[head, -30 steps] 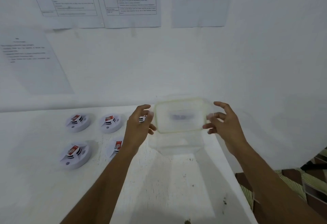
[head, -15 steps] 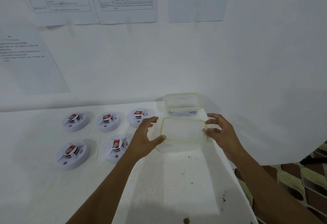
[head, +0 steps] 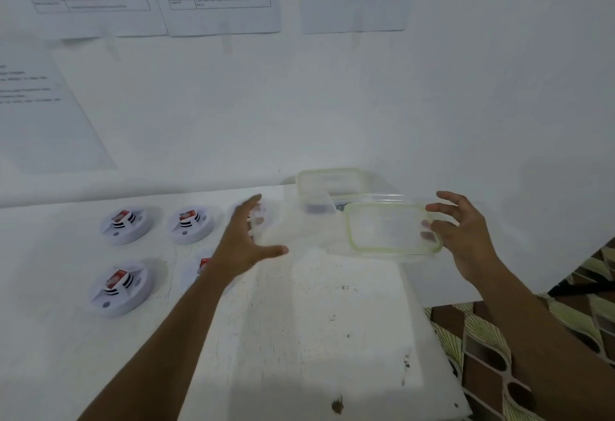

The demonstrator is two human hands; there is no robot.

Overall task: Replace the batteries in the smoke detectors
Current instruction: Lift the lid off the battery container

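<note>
One lid (head: 389,227) — right grip (head: 466,234) pinching its right edge, left grip (head: 239,244) wide, apart.

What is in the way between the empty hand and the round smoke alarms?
Nothing visible is in the way. The left hand is open right next to the smoke detectors and hides part of two of them. The clear lid is off to the right, pinched by the right hand.

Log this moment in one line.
container: open, by wall | right hand: holds lid | left hand: open, empty, over table | smoke detectors: on table
</note>
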